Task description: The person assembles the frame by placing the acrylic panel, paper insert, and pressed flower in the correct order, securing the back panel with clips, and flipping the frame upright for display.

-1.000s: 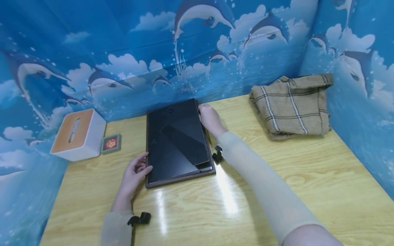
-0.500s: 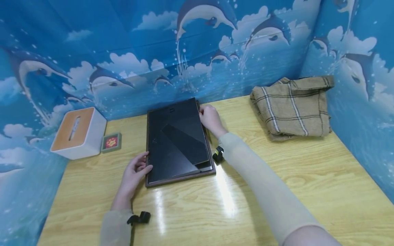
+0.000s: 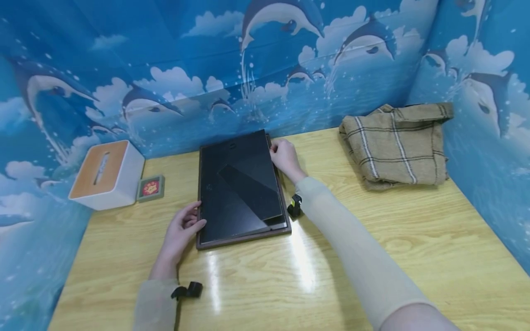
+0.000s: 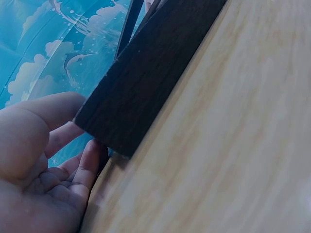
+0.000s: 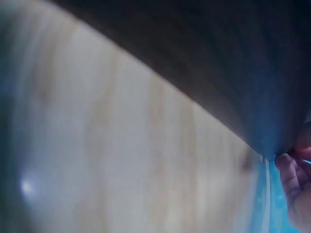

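Note:
A dark picture frame [image 3: 244,238] lies face down on the wooden table. Its black backing board [image 3: 215,193], with a folded easel leg [image 3: 252,193] on it, sits slightly askew, and its far right corner juts past the frame's far edge. My left hand [image 3: 182,230] holds the frame's left side, thumb at the upper edge. In the left wrist view, curled fingertips [image 4: 95,150] touch the frame's lower edge near the tabletop. At the far right side, my right hand [image 3: 285,158] pinches the edge with thumb and fingers; whether board or frame lies between them is hidden.
To the left stand a white tissue box [image 3: 108,174] with a wood-coloured top and a small green square [image 3: 150,188] with a red design. A folded plaid cloth [image 3: 397,147] lies at the back right. A dolphin-print curtain [image 3: 186,69] borders the table.
The camera view shifts slightly. Both hands keep their places at the frame's two sides, and the backing board shows hardly any movement.

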Motion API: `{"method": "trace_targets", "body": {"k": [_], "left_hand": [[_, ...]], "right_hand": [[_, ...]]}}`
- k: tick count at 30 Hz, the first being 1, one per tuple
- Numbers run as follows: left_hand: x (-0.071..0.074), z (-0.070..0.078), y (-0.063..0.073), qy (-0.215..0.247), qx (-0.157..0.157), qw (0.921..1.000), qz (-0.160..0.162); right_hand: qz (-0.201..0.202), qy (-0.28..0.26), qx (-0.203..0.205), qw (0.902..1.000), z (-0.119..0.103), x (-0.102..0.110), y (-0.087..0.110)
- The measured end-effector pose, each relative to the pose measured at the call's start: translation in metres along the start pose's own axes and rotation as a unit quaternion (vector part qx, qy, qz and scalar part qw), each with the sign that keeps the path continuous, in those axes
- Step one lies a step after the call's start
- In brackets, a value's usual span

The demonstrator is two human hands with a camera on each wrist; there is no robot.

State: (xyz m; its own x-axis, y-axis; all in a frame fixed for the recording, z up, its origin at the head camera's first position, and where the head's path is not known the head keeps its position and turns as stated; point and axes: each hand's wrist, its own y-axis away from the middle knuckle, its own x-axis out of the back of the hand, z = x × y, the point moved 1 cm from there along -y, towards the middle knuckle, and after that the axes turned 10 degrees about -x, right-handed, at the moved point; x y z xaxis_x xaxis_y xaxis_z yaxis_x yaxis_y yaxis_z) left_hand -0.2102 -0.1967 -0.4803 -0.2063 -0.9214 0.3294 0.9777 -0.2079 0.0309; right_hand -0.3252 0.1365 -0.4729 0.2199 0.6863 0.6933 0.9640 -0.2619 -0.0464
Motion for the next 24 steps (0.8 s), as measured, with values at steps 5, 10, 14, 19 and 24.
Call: {"method": "trace_targets", "body": {"k": [5,10,14,19,24], "left_hand": [[0.001,0.001,0.000,-0.001,-0.002,1.0000,-0.003],[-0.001,0.000,0.000,-0.003,-0.002,1.0000,-0.003],[-0.002,-0.001,0.001,-0.017,0.009,0.9998,0.001],[0.000,-0.002,0.001,-0.020,0.007,0.9998,0.004],[0.000,-0.002,0.000,-0.027,0.007,0.9996,0.002]], "right_hand": [[0.007,-0.017,0.005,0.9998,0.002,0.001,0.000],[-0.021,-0.016,0.013,0.9996,0.009,0.006,0.001],[-0.080,-0.018,0.006,0.9966,0.012,0.016,0.004],[-0.188,-0.016,0.016,0.9819,0.012,0.032,0.016],[-0.281,-0.010,0.030,0.9592,0.018,0.039,0.031]]}}
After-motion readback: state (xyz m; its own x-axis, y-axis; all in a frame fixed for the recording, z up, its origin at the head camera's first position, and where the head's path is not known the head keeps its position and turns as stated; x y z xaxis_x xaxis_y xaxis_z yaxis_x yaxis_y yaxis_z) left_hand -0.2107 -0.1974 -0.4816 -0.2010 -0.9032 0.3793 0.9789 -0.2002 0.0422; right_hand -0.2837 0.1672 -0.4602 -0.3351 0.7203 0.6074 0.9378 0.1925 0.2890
